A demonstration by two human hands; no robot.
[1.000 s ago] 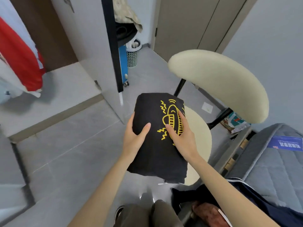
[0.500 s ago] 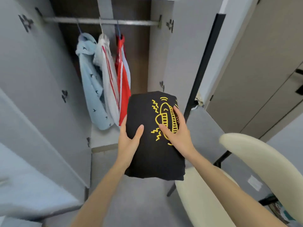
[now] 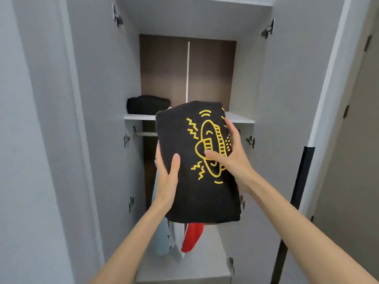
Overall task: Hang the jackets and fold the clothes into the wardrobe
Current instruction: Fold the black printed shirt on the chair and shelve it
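Note:
A folded black T-shirt point(image 3: 190, 193) with a yellow line drawing is held up in front of the open wardrobe. My left hand point(image 3: 167, 173) grips its left edge, thumb on top. My right hand point(image 3: 229, 154) grips its right side, thumb across the print. Its far end reaches the front of the white upper shelf point(image 3: 240, 118). A folded black garment point(image 3: 147, 104) lies on that shelf at the left. Below the T-shirt, the lower ends of hung jackets point(image 3: 184, 236) in light blue, white and red show.
Both grey wardrobe doors point(image 3: 106, 119) stand open at either side. The hanging rail point(image 3: 145, 133) runs just under the shelf. The right half of the shelf shows bare board. A black vertical strip point(image 3: 297, 191) edges the right door.
The view has swung from the chair up to the wardrobe. Both hands have raised the folded T-shirt from jacket height to the level of the upper shelf.

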